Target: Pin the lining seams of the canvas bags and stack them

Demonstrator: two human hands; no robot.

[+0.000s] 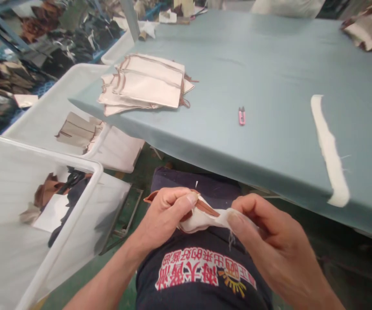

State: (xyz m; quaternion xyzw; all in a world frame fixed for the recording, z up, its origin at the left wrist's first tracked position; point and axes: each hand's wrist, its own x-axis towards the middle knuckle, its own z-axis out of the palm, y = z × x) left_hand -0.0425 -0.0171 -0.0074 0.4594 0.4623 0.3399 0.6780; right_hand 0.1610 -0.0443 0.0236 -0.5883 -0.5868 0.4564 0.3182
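A person seated at the edge of a grey-green table (270,64) works a cream fabric piece (205,219) over the lap, just above a dark shirt (201,271) printed in red and white. The left hand (166,211) is closed on the piece's left end, thumb pressed over a brown trim, while the right hand (270,241) pinches the other end between thumb and fingers. The cloth bunches between the two hands, and loose threads hang from it near the right thumb.

On the table, at twelve o'clock from the hands and well apart from them, lie pink thread snips (242,116). At eleven o'clock, a stack of cream panels (147,84) with brown edging sits near the table's corner. At two o'clock, a white strip (329,150) runs to the table's near edge.

At nine o'clock stands a white bin (43,151) holding dark and brown scraps. Behind it, a second white bin (50,103) holds a few more panels.
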